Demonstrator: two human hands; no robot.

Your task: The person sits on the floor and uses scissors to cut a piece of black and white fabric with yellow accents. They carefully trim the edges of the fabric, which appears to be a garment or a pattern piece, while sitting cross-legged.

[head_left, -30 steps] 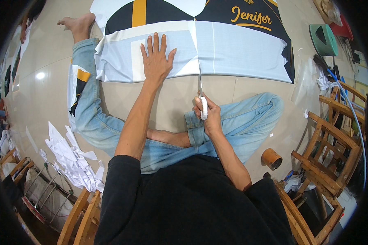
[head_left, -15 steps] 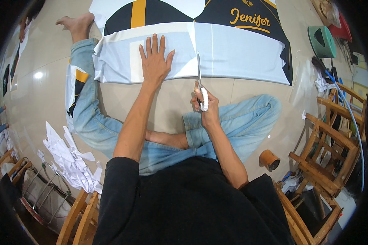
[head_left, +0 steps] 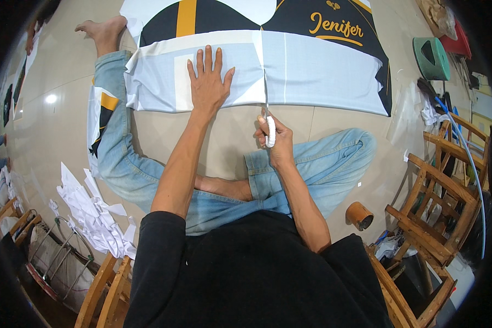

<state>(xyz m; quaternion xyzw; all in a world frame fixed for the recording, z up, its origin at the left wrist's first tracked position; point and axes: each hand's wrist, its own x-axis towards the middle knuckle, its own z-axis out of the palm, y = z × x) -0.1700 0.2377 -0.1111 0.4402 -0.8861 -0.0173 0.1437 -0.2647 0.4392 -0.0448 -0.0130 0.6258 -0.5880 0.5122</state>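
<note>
Fabric with a black, yellow and white print lies on the floor before me, its near part folded over so that the pale underside [head_left: 328, 76] shows. My left hand [head_left: 209, 87] rests flat on that pale layer, fingers spread. In my right hand [head_left: 279, 136] is a pair of scissors [head_left: 270, 131] with a white-wrapped handle. The blades point away from me and lie at the fabric's near edge, along a white wedge between two pale blue areas. Part of the handle is hidden by my fingers.
White fabric scraps [head_left: 95, 216] lie beside my left leg. Wooden frames [head_left: 432, 208] stand at the right, near a brown cylinder [head_left: 359, 216] and a green roll-like object [head_left: 431, 58]. My bent legs in jeans [head_left: 322, 158] flank the fabric's near side.
The scissors' handles have drawn closer together and the blades look narrower, more closed. My left hand stays in place on the fabric.
</note>
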